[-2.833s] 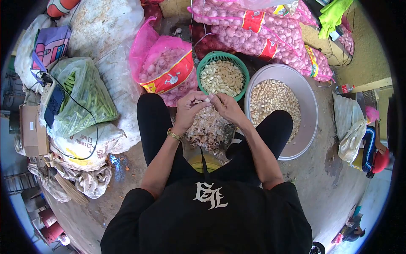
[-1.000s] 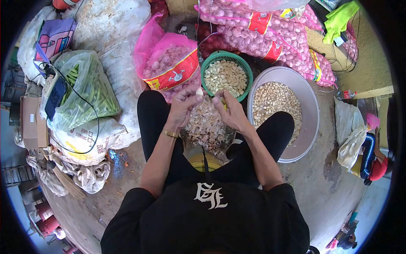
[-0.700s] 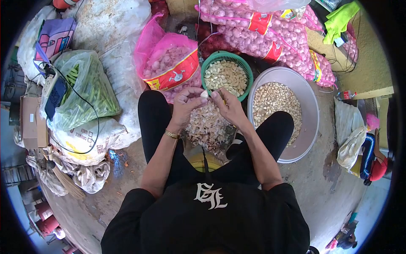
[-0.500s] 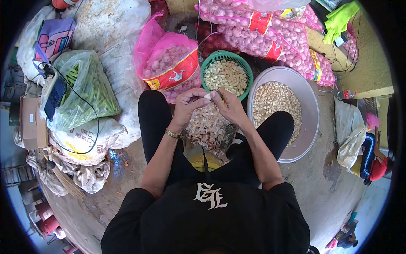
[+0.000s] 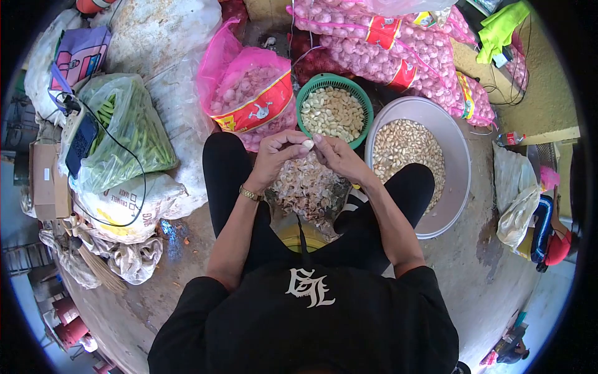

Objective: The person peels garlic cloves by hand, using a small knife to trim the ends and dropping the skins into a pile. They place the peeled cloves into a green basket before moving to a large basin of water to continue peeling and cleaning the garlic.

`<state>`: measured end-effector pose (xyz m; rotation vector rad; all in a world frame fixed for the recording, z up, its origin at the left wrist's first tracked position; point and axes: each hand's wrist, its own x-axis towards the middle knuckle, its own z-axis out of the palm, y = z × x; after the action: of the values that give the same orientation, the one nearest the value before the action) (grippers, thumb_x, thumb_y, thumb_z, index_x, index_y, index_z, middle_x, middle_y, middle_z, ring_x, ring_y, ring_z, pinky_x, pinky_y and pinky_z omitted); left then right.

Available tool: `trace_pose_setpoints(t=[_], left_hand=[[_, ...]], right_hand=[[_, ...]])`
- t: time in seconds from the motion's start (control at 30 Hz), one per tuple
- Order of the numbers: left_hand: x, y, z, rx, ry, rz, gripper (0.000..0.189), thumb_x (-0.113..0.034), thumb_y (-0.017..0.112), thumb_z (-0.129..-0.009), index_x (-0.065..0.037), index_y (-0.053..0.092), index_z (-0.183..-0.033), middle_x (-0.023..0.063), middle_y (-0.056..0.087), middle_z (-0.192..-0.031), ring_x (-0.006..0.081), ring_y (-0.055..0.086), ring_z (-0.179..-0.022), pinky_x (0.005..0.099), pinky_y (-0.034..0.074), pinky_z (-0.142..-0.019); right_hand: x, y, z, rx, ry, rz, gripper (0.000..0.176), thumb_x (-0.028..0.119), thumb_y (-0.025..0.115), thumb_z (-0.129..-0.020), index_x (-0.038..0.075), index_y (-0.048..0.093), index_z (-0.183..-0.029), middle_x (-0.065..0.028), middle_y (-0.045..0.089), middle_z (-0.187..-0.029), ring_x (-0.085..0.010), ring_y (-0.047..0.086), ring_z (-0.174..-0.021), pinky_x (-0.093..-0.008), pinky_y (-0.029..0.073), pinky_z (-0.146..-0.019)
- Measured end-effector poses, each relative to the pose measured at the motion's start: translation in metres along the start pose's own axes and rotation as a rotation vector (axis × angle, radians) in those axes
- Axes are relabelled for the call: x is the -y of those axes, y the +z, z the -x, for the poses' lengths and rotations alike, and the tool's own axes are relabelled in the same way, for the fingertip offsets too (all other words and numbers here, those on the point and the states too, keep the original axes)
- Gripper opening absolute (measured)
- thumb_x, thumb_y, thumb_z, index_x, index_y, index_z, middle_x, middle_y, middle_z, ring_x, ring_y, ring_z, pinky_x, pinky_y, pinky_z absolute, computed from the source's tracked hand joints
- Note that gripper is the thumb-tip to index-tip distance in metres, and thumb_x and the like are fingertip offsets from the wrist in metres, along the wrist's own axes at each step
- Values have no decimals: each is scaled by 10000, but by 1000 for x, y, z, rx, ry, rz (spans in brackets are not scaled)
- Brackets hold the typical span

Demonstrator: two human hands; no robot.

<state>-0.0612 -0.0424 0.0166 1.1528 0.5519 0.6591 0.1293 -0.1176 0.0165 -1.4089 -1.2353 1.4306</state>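
My left hand (image 5: 274, 157) pinches a pale garlic clove (image 5: 308, 144) between thumb and fingertips. Close against the clove is my right hand (image 5: 341, 159), its fingers curled and thumb forward. What lies inside those fingers is hidden. Below both hands spreads a heap of papery garlic skins (image 5: 305, 187) between my knees. Just beyond my fingers stands a green basket (image 5: 302, 93) of peeled garlic cloves (image 5: 333, 114). To the right, a wide pale basin (image 5: 460, 168) holds many unpeeled-looking cloves (image 5: 408, 149), partly covered by my knee.
A pink mesh sack of garlic bulbs (image 5: 249, 93) stands open ahead-left. More full garlic sacks (image 5: 398, 56) are stacked at the back. On the left are a plastic bag of green vegetables (image 5: 128, 134) and a white sack (image 5: 134, 209). A person in red (image 5: 559, 246) is at far right.
My right hand has shifted slightly right, and its forearm has swung outward. The clove in my left fingertips has moved very slightly and shows more plainly.
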Motion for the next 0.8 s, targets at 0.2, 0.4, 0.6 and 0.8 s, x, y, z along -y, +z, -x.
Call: trace_pose_setpoints(t=[0.2, 0.4, 0.6, 0.8], left_hand=[[-1, 1, -1, 6, -15, 15, 156, -25, 661, -873, 2, 665, -1027, 25, 632, -1045, 88, 602, -937, 234, 514, -828], [0, 4, 0, 9, 44, -31, 159, -32, 649, -887, -7, 644, -1043, 22, 628, -1033, 82, 596, -926, 232, 516, -821], [12, 5, 2, -35, 52, -24, 159, -66, 645, -904, -16, 629, -1054, 26, 620, -1018, 79, 593, -944, 234, 527, -792], [-6, 18, 9, -67, -68, 113, 237, -114, 637, -912, -37, 586, -1131, 28, 623, -1053, 111, 628, -931, 271, 558, -821]], right_hand=[[10, 10, 4, -48, -134, -19, 426, 416, 456, -1015, 45, 556, -829, 61, 394, -658, -49, 334, -597, -234, 280, -518], [11, 11, 2, -24, -53, -30, 436, 426, 481, -1003, 36, 576, -831, 67, 384, -652, -43, 335, -600, -230, 286, -520], [14, 15, -1, -144, -179, 126, 403, 355, 523, -984, -25, 621, -894, -71, 537, -624, -161, 517, -614, -352, 421, -587], [12, 11, 0, -280, -324, 567, 403, 357, 562, -942, -18, 567, -795, -258, 557, -644, -431, 575, -617, -459, 447, -566]])
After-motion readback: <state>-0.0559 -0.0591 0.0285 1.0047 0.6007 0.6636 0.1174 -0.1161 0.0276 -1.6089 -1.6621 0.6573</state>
